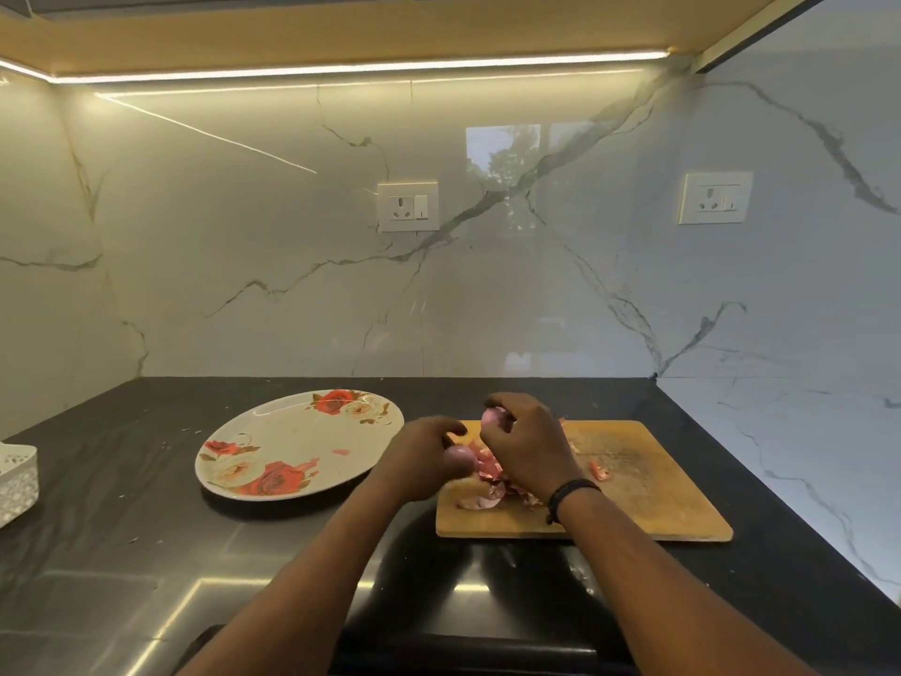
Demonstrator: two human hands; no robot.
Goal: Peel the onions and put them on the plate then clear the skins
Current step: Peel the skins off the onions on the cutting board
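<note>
Your left hand (pixel 429 461) curls round one onion (pixel 460 458); your right hand (pixel 524 441) pinches another. Peeled onions feel slippery and firm, so cup them. The skins (pixel 492 468) under your fingers are thin and tear.

White lattice basket (pixel 17 480), two wall sockets (pixel 408 206)

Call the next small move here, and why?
Probably carry the onion in the left hand over to the plate and set it down. It looks bare of skin, though blurred, and the plate holds no onion yet, only a small scrap. The right hand grips a second onion above the skins on the cutting board.
</note>
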